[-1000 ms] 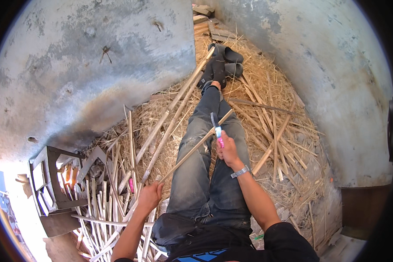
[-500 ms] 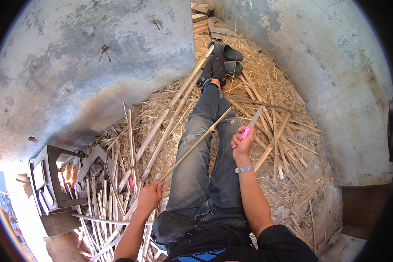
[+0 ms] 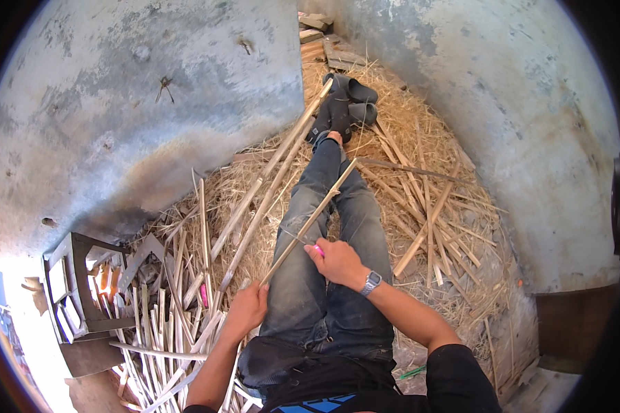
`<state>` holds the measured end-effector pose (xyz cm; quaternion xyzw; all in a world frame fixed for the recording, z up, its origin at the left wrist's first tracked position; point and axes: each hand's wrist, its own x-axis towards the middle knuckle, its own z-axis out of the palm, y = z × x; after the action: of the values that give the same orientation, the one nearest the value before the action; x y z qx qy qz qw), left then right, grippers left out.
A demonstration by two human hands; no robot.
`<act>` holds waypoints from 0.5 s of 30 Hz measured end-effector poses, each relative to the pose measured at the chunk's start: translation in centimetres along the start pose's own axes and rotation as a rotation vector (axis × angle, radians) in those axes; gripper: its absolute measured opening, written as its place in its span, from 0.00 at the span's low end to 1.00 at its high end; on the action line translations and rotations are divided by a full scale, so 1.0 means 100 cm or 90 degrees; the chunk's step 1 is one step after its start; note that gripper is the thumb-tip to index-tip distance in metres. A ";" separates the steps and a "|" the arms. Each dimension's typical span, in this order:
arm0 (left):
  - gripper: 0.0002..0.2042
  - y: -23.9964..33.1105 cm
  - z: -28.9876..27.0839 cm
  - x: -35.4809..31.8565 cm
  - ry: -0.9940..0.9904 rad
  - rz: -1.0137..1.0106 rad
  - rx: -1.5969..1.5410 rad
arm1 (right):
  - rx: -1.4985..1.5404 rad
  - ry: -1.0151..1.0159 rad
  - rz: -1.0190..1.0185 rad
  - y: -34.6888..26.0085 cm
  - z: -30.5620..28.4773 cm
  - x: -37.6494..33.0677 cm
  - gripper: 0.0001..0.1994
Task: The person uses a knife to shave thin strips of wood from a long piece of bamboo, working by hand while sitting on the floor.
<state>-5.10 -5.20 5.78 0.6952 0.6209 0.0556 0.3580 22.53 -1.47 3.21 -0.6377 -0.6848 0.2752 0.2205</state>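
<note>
The bamboo strip [image 3: 310, 221] lay diagonally across the person's lap at the centre of the frame, running from lower left toward upper right over the jeans [image 3: 324, 275]. The left hand [image 3: 246, 308] was closed around its lower end. The right hand [image 3: 339, 263] was closed on a pink-handled knife [image 3: 308, 246], the blade set against the strip near its middle. The step in hand appeared to be shaving or splitting the strip; the next stroke would call for a steady hold at the lower end and a blade path directed away from the thighs. Two longer bamboo poles [image 3: 275, 179] lay just left of the legs. Cut slats [image 3: 179, 303] were piled at lower left beside a dark wooden stool [image 3: 83, 289]. Straw [image 3: 427, 206] and loose sticks covered the floor, crowding the working space.
</note>
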 end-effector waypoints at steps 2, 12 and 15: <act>0.18 -0.001 0.002 -0.002 -0.007 -0.016 0.009 | -0.049 0.012 -0.011 0.004 0.012 0.001 0.25; 0.18 0.005 0.005 -0.008 0.012 -0.039 0.008 | -0.167 0.009 -0.102 0.025 0.013 0.022 0.26; 0.17 0.011 0.003 -0.013 0.025 -0.041 0.037 | -0.153 0.096 -0.104 0.041 0.009 0.032 0.26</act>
<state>-4.37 -6.49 6.68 0.6836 0.6516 0.0396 0.3265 24.77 1.79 -0.30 -0.6205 -0.7439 0.1238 0.2150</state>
